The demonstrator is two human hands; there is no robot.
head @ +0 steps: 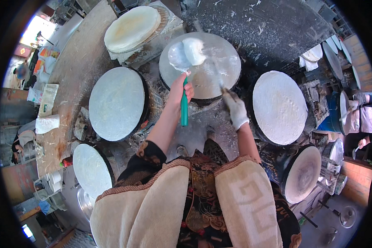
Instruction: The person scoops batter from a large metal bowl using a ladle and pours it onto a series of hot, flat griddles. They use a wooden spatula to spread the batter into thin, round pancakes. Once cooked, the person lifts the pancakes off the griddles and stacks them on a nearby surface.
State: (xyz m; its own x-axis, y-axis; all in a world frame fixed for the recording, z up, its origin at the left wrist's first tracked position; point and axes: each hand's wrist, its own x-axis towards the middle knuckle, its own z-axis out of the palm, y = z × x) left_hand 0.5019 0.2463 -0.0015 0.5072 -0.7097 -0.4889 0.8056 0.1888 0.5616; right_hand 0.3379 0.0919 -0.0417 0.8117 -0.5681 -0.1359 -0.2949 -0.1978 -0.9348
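Straight ahead lies a round flat griddle (204, 83) with wet pale smears. My bare left hand (181, 88) grips the green handle (184, 108) of a tool whose far end reaches a lump of white batter or dough (190, 54) over the griddle's upper left part. My right hand (235, 107), in a whitish glove, holds a blurred long tool (218, 73) that extends across the griddle's right side; its exact kind cannot be told. Griddles covered by thin white sheets stand on the left (117, 104) and on the right (279, 108).
A stack of round thin flatbreads (133, 28) rests at upper left. A long wooden table (77, 59) runs along the left. Another white-covered griddle (91, 170) is lower left, a browned one (303, 175) lower right. Co-workers' hands (359, 98) show at far right.
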